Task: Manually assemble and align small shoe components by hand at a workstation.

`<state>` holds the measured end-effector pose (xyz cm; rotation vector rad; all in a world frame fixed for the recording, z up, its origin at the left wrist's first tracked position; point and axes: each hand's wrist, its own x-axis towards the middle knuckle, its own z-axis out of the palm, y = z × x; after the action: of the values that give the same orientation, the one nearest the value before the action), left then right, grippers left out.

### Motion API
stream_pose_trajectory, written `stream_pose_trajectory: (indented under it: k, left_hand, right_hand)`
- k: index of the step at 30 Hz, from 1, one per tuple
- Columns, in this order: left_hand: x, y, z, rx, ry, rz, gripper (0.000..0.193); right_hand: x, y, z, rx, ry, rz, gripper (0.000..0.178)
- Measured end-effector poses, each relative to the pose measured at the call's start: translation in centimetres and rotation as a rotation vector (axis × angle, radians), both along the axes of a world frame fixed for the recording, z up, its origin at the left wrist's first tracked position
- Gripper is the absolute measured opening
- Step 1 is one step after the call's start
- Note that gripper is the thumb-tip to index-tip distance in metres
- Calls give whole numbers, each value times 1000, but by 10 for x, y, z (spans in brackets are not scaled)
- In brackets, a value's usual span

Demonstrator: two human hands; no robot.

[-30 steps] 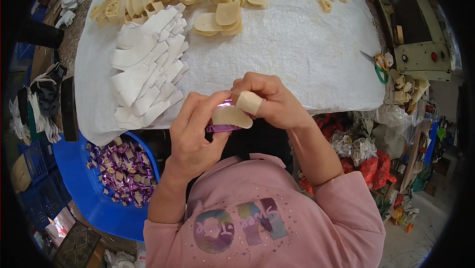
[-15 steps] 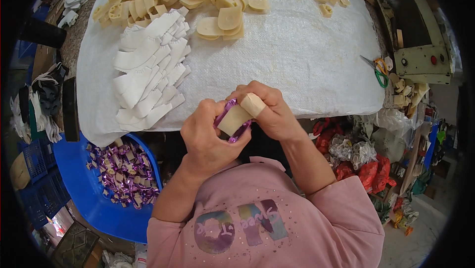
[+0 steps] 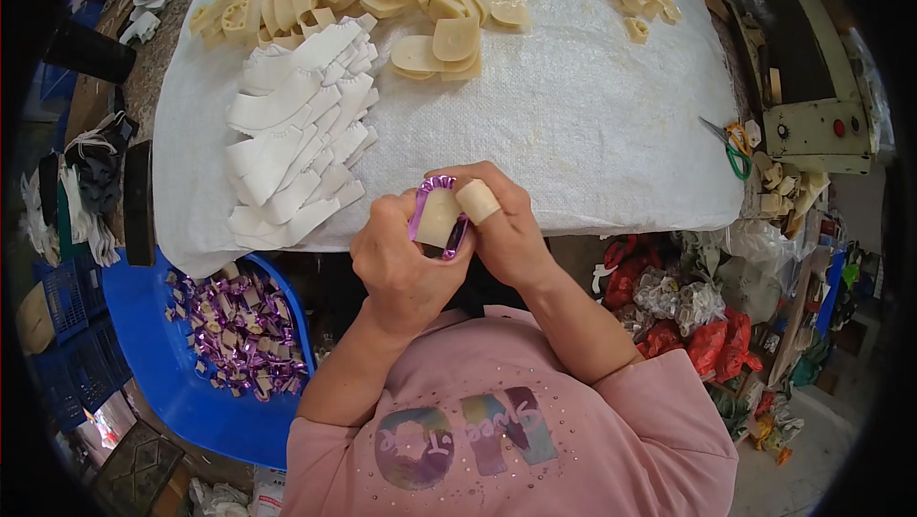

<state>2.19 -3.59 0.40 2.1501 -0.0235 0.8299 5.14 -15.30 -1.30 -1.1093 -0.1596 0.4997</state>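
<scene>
Purple-rimmed pale piece (image 3: 438, 221) clamped in person's left hand (image 3: 390, 254), pinched at right side by right hand (image 3: 504, 226), by near edge of white sheet (image 3: 573, 149). Uneven pull might wrinkle rim; slack pinch could drop piece below sheet.

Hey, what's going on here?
Someone's left hand and right hand hold a small cream piece edged in shiny purple, near the white sheet's front edge. A beige wrap covers the right thumb. White cut pieces lie on the sheet, with cream parts farther back. A blue tub at lower left holds many purple-and-cream pieces.
</scene>
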Motion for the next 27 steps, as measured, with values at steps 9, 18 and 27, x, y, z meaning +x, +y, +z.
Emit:
stream_pose_trajectory:
  k: [9, 18, 27]
  left_hand:
    - [-6, 26, -6, -536, 329, -202, 35]
    - [-12, 40, 3, -301, 340, -381, 22]
    - [-32, 53, 1, -807, 332, -369, 21]
  right_hand:
    - [8, -3, 2, -175, -182, 37, 32]
    - [20, -4, 11, -345, -590, 146, 26]
    - [17, 23, 28, -627, -977, 86, 21]
